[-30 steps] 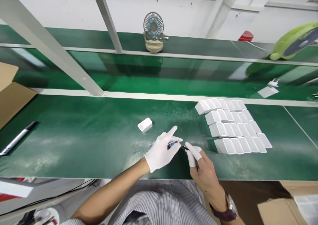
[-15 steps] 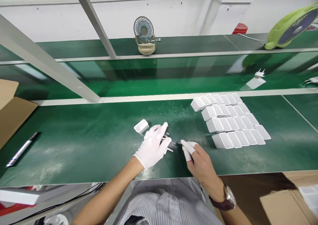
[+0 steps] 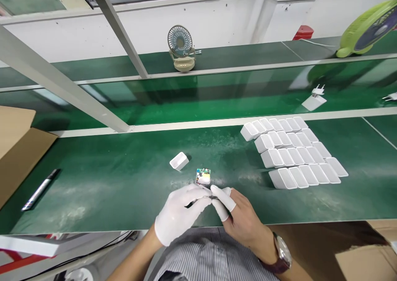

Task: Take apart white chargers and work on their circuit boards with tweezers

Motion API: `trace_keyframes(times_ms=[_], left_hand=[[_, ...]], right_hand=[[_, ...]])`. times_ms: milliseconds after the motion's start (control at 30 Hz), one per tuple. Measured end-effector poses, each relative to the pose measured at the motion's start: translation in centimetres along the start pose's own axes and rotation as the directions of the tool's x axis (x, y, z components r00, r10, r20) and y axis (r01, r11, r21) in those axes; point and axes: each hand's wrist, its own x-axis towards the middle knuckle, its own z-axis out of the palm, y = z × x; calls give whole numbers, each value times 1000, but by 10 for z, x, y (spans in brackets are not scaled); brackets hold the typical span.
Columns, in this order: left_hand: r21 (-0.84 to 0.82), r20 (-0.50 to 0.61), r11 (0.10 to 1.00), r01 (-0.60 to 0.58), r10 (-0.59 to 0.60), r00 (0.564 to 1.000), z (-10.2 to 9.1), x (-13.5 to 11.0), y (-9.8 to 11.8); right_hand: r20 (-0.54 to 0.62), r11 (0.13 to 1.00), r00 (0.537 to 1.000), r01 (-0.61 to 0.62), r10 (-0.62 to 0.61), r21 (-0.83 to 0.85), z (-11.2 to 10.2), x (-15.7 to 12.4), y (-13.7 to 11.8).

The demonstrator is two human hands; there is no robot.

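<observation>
My left hand (image 3: 182,210), in a white glove, is closed in a pinch with its fingertips against those of my right hand. What it pinches is too small to make out. My right hand (image 3: 240,215) wears white finger cots and holds a thin dark metal tool (image 3: 213,197), whose kind I cannot tell. Just beyond the fingertips lies a small circuit board (image 3: 203,176) with coloured parts and a yellow block, apart from the right hand. Farther back, one white open plastic case (image 3: 179,161) lies on the green bench.
Rows of white plastic cases (image 3: 294,155) occupy the bench's right side. At left are a marker pen (image 3: 41,190) and a cardboard box (image 3: 25,148). A white plug adapter (image 3: 314,101) sits behind the rail. A small fan (image 3: 181,47) and a green fan (image 3: 367,29) stand on the shelf.
My left hand has left the circuit board and drawn back toward me, uncovering it. My right hand has moved left with the thin tool, and the fingertips now meet.
</observation>
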Motion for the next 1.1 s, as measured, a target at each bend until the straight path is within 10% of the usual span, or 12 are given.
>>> trace_keyframes(times_ms=[200, 367, 500, 867, 1033, 1100], left_hand=[[196, -401, 980, -23, 102, 911, -53, -15, -29], [63, -908, 947, 315, -77, 413, -136, -34, -113], [33, -942, 815, 578, -168, 290, -169, -62, -188], [206, -900, 638, 742, -174, 399, -188, -85, -231], [315, -916, 642, 699, 14, 400, -176, -70, -205], [393, -879, 711, 583, 104, 466, -163, -55, -184]], right_hand=[[-72, 996, 997, 23, -29, -84, -1, 26, 3], [9, 913, 1000, -4, 8, -407, 7, 19, 27], [80, 820, 995, 2, 54, -572, 29, 10, 31], [122, 796, 992, 55, 24, -603, 59, 26, 20], [104, 781, 991, 2, 81, -625, 61, 15, 14], [107, 775, 988, -23, 116, -631, 61, 15, 9]])
